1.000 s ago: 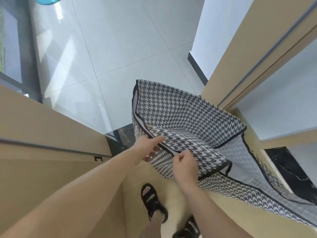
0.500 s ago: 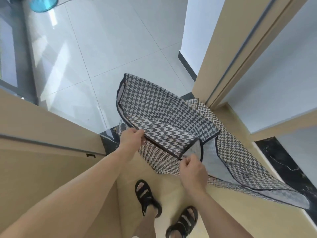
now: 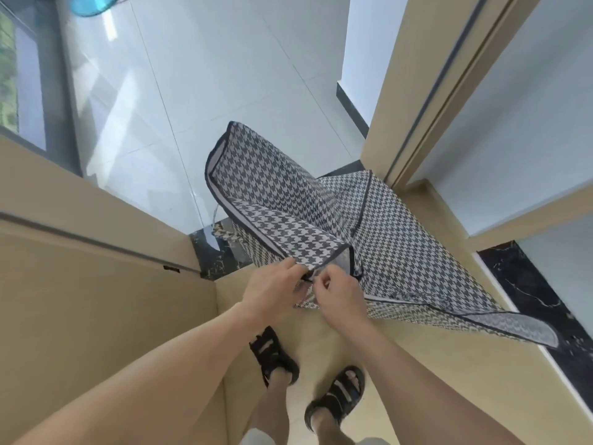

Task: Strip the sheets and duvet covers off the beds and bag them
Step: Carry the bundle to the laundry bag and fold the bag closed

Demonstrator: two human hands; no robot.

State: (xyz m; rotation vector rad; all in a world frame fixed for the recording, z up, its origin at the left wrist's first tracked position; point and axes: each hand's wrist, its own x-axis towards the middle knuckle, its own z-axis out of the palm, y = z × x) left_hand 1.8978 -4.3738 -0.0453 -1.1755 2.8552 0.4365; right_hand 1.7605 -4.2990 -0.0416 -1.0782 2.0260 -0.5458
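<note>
Tally time: one black-and-white houndstooth storage bag [image 3: 385, 226], two hands, two black sandals [image 3: 340, 393], one foot in each. The bag is held up in mid-air in a doorway, unzipped and floppy. One flap is folded toward the person and another trails down to the right.

The left hand [image 3: 272, 287] and right hand [image 3: 340, 297] are nearly touching. Each has its fingers curled and pinches the dark-trimmed edge at the bag's near corner.

Underfoot is a beige floor [image 3: 321, 348]. A black marble strip [image 3: 218, 252] runs across the doorway under the bag, and there's a second one off to the right. Past that is a glossy pale tile floor [image 3: 199, 75] with sun glare, a tan door frame [image 3: 417, 91] on the right, a window [image 3: 19, 85] on the left and one teal disc [image 3: 91, 3] at the top edge.
</note>
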